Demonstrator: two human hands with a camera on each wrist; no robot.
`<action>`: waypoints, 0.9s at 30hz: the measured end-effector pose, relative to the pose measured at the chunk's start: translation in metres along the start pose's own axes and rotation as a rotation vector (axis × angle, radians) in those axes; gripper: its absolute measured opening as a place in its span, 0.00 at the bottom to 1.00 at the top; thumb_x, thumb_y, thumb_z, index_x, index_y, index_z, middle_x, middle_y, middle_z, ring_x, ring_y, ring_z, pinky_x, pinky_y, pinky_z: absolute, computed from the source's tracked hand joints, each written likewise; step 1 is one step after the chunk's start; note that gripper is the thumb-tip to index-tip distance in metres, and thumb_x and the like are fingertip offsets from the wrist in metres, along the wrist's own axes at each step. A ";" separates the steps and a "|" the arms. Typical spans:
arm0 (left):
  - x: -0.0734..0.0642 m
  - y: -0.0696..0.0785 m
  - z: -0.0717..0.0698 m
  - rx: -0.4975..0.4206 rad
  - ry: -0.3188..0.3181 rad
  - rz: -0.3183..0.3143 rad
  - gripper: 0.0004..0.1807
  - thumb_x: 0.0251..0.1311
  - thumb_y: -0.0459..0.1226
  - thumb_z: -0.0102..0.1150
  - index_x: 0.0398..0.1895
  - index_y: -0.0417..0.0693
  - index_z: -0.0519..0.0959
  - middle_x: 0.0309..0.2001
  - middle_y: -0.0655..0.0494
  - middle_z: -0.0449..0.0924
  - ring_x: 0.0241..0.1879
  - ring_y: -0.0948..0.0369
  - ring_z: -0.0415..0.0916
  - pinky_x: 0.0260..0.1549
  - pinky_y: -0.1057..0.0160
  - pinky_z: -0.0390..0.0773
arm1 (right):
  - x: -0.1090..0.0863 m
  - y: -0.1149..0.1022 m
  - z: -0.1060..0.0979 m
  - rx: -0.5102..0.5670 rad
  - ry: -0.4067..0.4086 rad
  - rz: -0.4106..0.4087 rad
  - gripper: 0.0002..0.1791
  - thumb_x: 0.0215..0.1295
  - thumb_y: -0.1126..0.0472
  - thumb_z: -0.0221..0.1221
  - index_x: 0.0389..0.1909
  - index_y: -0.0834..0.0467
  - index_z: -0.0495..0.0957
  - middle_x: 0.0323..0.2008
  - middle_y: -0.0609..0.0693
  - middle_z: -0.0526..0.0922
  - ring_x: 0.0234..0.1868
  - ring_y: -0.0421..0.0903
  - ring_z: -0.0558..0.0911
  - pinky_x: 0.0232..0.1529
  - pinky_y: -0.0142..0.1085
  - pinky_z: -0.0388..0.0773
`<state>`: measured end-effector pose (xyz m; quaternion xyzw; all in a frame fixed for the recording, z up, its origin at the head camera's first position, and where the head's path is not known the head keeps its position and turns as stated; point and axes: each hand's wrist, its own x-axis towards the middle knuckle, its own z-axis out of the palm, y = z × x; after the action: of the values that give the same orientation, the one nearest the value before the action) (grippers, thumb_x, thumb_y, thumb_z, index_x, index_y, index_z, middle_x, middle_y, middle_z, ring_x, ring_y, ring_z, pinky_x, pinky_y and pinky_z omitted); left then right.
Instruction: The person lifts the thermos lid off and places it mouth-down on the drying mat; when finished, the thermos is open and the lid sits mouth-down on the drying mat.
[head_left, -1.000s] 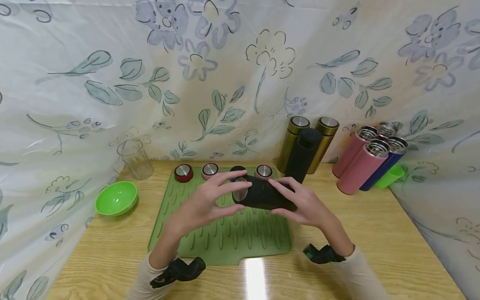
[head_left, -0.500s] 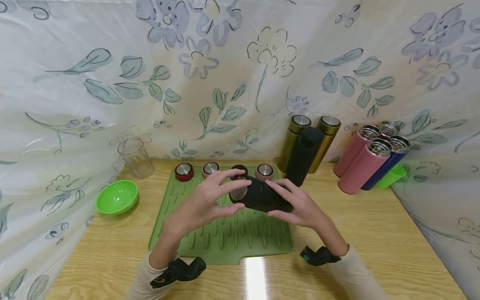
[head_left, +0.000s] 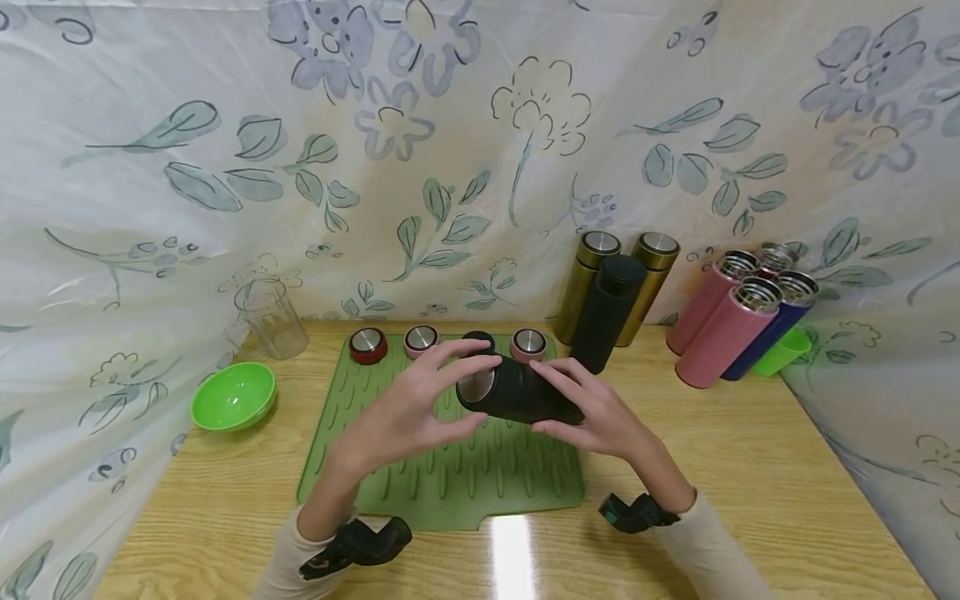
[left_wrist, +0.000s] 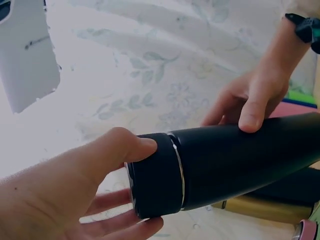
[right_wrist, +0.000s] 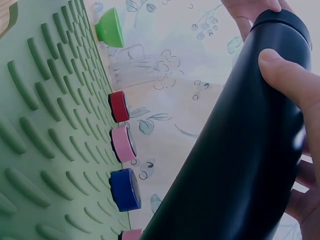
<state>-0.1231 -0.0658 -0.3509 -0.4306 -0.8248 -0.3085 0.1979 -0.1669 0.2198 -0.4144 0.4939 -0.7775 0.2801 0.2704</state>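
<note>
So my left fingers pinch the cap of this black bottle while my right fingers grip its body. It's sideways above the green mat, probably so one side steadies it. Loose lids sit just beyond my fingers, I guess for easy reach. Open pink bottles stand off right, can't tell what's inside.
</note>
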 end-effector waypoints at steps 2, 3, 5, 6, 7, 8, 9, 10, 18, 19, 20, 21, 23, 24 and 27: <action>0.001 0.001 0.000 -0.001 0.025 -0.005 0.33 0.51 0.42 0.71 0.63 0.52 0.73 0.63 0.49 0.71 0.60 0.55 0.72 0.55 0.55 0.78 | 0.000 0.000 0.001 -0.001 -0.009 0.000 0.38 0.64 0.38 0.56 0.65 0.61 0.70 0.52 0.56 0.77 0.47 0.47 0.80 0.48 0.29 0.77; 0.001 0.001 0.000 0.000 0.038 -0.012 0.33 0.50 0.42 0.72 0.63 0.51 0.74 0.62 0.49 0.72 0.59 0.56 0.73 0.54 0.56 0.79 | 0.000 0.000 0.001 0.000 -0.014 0.001 0.38 0.64 0.38 0.56 0.65 0.61 0.70 0.52 0.56 0.77 0.47 0.47 0.80 0.47 0.29 0.78; 0.001 0.002 0.000 -0.006 0.054 -0.033 0.34 0.49 0.43 0.72 0.62 0.51 0.74 0.60 0.49 0.73 0.57 0.57 0.74 0.52 0.57 0.80 | 0.000 0.000 0.001 0.004 -0.019 0.005 0.38 0.64 0.38 0.56 0.66 0.60 0.69 0.52 0.56 0.77 0.47 0.46 0.80 0.46 0.30 0.78; 0.001 0.002 0.000 -0.008 0.052 -0.045 0.35 0.49 0.44 0.72 0.63 0.52 0.73 0.60 0.50 0.73 0.57 0.57 0.74 0.52 0.58 0.80 | 0.000 0.001 0.001 0.005 -0.018 0.006 0.38 0.63 0.38 0.56 0.66 0.60 0.69 0.52 0.56 0.77 0.47 0.47 0.80 0.46 0.30 0.78; 0.001 0.002 0.000 -0.017 0.044 -0.053 0.35 0.50 0.44 0.72 0.64 0.53 0.72 0.61 0.50 0.72 0.57 0.58 0.74 0.52 0.58 0.80 | 0.000 0.001 0.001 0.007 -0.015 0.009 0.38 0.63 0.38 0.56 0.66 0.60 0.69 0.52 0.56 0.77 0.47 0.47 0.80 0.46 0.31 0.78; 0.001 0.002 -0.001 -0.026 0.032 -0.059 0.36 0.51 0.44 0.71 0.65 0.53 0.71 0.62 0.50 0.71 0.58 0.58 0.74 0.52 0.58 0.80 | 0.000 0.001 0.001 0.008 -0.012 0.014 0.38 0.63 0.38 0.56 0.66 0.60 0.69 0.52 0.56 0.77 0.47 0.47 0.80 0.46 0.31 0.78; 0.001 0.002 -0.001 -0.036 0.020 -0.062 0.36 0.51 0.44 0.70 0.66 0.54 0.70 0.63 0.51 0.70 0.59 0.58 0.73 0.53 0.58 0.79 | 0.000 0.001 0.001 0.010 -0.011 0.020 0.38 0.63 0.38 0.57 0.66 0.60 0.69 0.52 0.56 0.77 0.47 0.47 0.80 0.46 0.31 0.78; 0.001 0.002 -0.002 -0.049 0.010 -0.064 0.36 0.52 0.43 0.69 0.67 0.54 0.70 0.64 0.51 0.70 0.59 0.59 0.73 0.53 0.58 0.79 | 0.000 0.001 0.001 0.010 -0.010 0.027 0.38 0.63 0.38 0.57 0.66 0.60 0.69 0.53 0.56 0.77 0.48 0.47 0.80 0.46 0.31 0.78; 0.000 0.005 -0.002 -0.087 0.046 -0.100 0.33 0.50 0.40 0.69 0.63 0.55 0.74 0.61 0.54 0.72 0.54 0.61 0.76 0.43 0.64 0.81 | -0.001 0.002 0.003 0.032 -0.015 0.018 0.38 0.63 0.38 0.57 0.66 0.60 0.69 0.53 0.56 0.77 0.49 0.47 0.80 0.50 0.27 0.76; 0.000 0.006 -0.001 -0.081 0.060 -0.108 0.33 0.50 0.41 0.70 0.62 0.55 0.74 0.60 0.54 0.73 0.53 0.61 0.77 0.42 0.64 0.81 | -0.001 0.002 0.003 0.033 -0.007 0.009 0.38 0.63 0.39 0.58 0.66 0.60 0.70 0.53 0.56 0.77 0.49 0.47 0.80 0.50 0.27 0.76; 0.000 0.006 0.000 -0.077 0.070 -0.119 0.32 0.50 0.41 0.70 0.62 0.56 0.74 0.58 0.55 0.73 0.52 0.61 0.77 0.42 0.64 0.81 | -0.001 0.002 0.003 0.036 -0.002 0.006 0.37 0.63 0.39 0.58 0.65 0.61 0.70 0.53 0.56 0.77 0.49 0.47 0.79 0.50 0.27 0.76; 0.000 0.007 0.000 -0.071 0.073 -0.131 0.33 0.50 0.42 0.70 0.63 0.56 0.74 0.58 0.56 0.73 0.52 0.62 0.76 0.42 0.65 0.81 | -0.001 0.002 0.003 0.042 0.002 0.006 0.37 0.63 0.39 0.58 0.65 0.61 0.70 0.53 0.56 0.77 0.49 0.47 0.79 0.50 0.27 0.76; 0.001 0.007 0.001 -0.059 0.068 -0.140 0.34 0.51 0.44 0.70 0.64 0.58 0.72 0.60 0.55 0.71 0.54 0.61 0.75 0.45 0.63 0.81 | 0.000 0.002 0.003 0.053 0.005 0.016 0.37 0.63 0.39 0.58 0.65 0.61 0.70 0.53 0.56 0.77 0.49 0.46 0.79 0.49 0.27 0.75; 0.001 0.007 0.001 -0.044 0.059 -0.136 0.34 0.51 0.44 0.69 0.65 0.59 0.72 0.62 0.56 0.70 0.56 0.61 0.73 0.47 0.60 0.80 | -0.001 0.002 0.002 0.059 0.004 0.024 0.37 0.63 0.39 0.58 0.65 0.61 0.70 0.53 0.56 0.76 0.49 0.46 0.79 0.49 0.26 0.75; 0.002 0.006 0.000 -0.040 0.025 -0.106 0.35 0.53 0.43 0.67 0.67 0.59 0.69 0.67 0.55 0.65 0.63 0.58 0.69 0.55 0.54 0.78 | -0.001 0.003 0.001 0.080 -0.007 0.048 0.38 0.63 0.39 0.58 0.65 0.61 0.70 0.53 0.56 0.76 0.50 0.46 0.78 0.50 0.25 0.74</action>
<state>-0.1189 -0.0621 -0.3480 -0.3863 -0.8376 -0.3403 0.1829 -0.1693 0.2208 -0.4162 0.4862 -0.7783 0.3157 0.2411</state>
